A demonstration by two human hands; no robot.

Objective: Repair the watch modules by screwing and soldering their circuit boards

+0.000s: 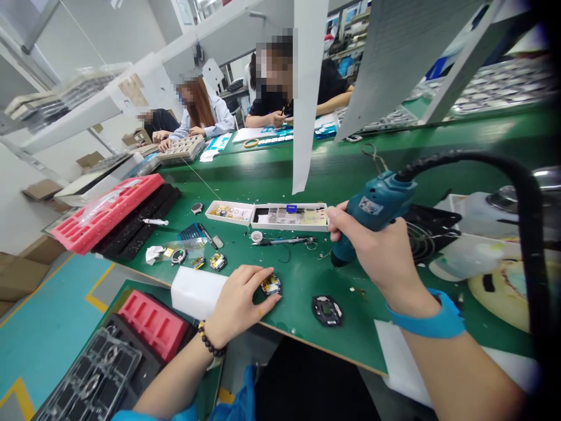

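The right hand [377,257] has its fingers clamped on a blue rotary tool [372,210] above the worktop [307,181]; the left hand's [239,295] fingers, together, touch a watch module [270,285] at 2 o'clock, seemingly steadying it.

The left hand [239,298] sits at 11 o'clock, palm down, with the fingers [263,278] extended, close together and slightly curved. The left forearm [175,380] enters from 7 o'clock. The right hand [372,251] sits at 1 o'clock, closed in a full grip, and the right forearm [460,368] enters from 4 o'clock.
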